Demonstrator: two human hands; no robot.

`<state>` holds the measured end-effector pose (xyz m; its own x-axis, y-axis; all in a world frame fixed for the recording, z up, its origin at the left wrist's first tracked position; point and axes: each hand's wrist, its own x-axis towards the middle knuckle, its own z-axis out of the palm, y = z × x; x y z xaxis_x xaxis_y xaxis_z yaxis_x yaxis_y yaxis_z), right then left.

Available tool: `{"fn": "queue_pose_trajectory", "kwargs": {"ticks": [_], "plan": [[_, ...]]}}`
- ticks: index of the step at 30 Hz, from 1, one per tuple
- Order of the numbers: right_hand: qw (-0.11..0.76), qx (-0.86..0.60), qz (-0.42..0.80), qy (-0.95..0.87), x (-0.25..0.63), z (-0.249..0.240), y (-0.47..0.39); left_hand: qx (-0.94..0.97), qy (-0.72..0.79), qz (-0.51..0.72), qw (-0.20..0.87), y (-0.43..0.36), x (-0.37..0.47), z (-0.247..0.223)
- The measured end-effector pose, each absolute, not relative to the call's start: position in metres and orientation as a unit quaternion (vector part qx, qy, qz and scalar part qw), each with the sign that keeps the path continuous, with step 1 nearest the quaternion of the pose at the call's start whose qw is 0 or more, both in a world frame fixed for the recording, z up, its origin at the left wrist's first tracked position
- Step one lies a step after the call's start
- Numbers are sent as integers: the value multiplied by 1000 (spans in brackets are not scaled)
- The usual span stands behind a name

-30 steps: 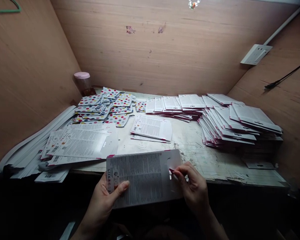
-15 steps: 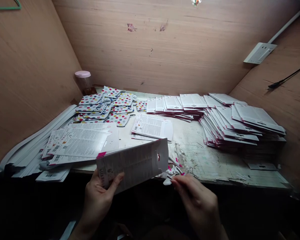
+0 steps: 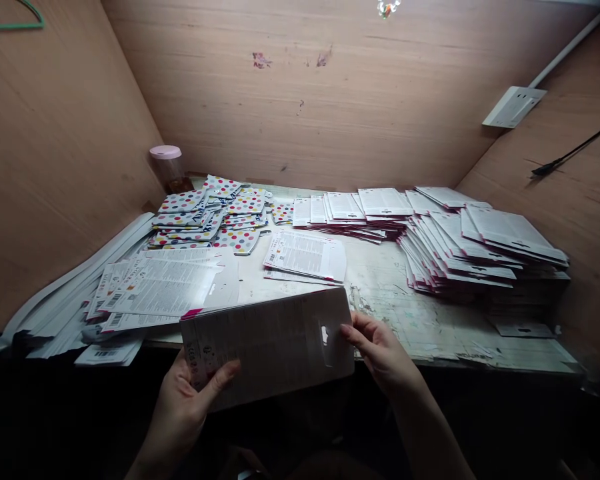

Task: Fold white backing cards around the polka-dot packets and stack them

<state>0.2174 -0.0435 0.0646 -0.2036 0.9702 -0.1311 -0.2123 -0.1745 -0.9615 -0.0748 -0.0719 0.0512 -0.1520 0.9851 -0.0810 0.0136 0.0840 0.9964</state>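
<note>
A stack of printed cards point(image 3: 275, 347) with a cut-out hang hole at the right end is tilted up over the table's front edge. My left hand point(image 3: 190, 393) grips its left end, thumb on the front face. At the right end, beside the hang hole, my right hand point(image 3: 377, 347) pinches the cards between thumb and fingers. Behind them a small pile of similar cards point(image 3: 305, 257) lies on the table point(image 3: 380, 267). More loose cards point(image 3: 165, 287) are fanned out at the left.
Dotted fabric pieces point(image 3: 235, 220) are heaped at the back left near a pink-lidded jar point(image 3: 166, 167). Card stacks point(image 3: 480, 247) line the back and right. Long white sheets point(image 3: 75, 293) run along the left wall. A socket point(image 3: 515, 107) hangs at the upper right.
My right hand has let go of a small white scrap and moved up to the cards' right end. The held cards have shifted slightly lower and now hide the scrap pile.
</note>
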Motion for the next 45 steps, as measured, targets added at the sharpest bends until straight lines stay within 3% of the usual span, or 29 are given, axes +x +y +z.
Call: {"fn": "queue_pose_trajectory", "kwargs": {"ticks": [5, 10, 16, 18, 21, 25, 29, 33, 36, 38, 43, 45], "plan": [[463, -358, 752, -303, 211, 62, -51, 436, 547, 503, 507, -72, -77, 50], [474, -369, 778, -183, 204, 60, -65, 429, 533, 488, 542, -67, -76, 37], [489, -397, 707, -322, 201, 58, -74, 429, 544, 492, 527, -65, -71, 42], [481, -465, 597, -443, 202, 57, -71, 421, 554, 495, 521, -68, -70, 46], [488, -579, 309, -576, 201, 51, -66, 406, 568, 521, 491, -74, -66, 50], [430, -601, -25, -674, 194, 44, -59, 394, 579, 541, 465, -78, -60, 55], [369, -553, -159, -730, 192, 42, -53, 394, 587, 519, 481, -77, -56, 60], [479, -411, -57, -774, 207, 42, -57, 350, 578, 503, 539, -76, -53, 59], [555, -421, 85, -713, 226, 45, -70, 314, 573, 515, 554, -75, -52, 55], [495, -459, 150, -722, 239, 48, -80, 308, 575, 518, 553, -74, -55, 52], [240, -487, 308, -781, 270, 58, -94, 333, 596, 493, 539, -66, -67, 51], [210, -507, 364, -753, 279, 61, -94, 340, 600, 495, 529, -65, -69, 52]]}}
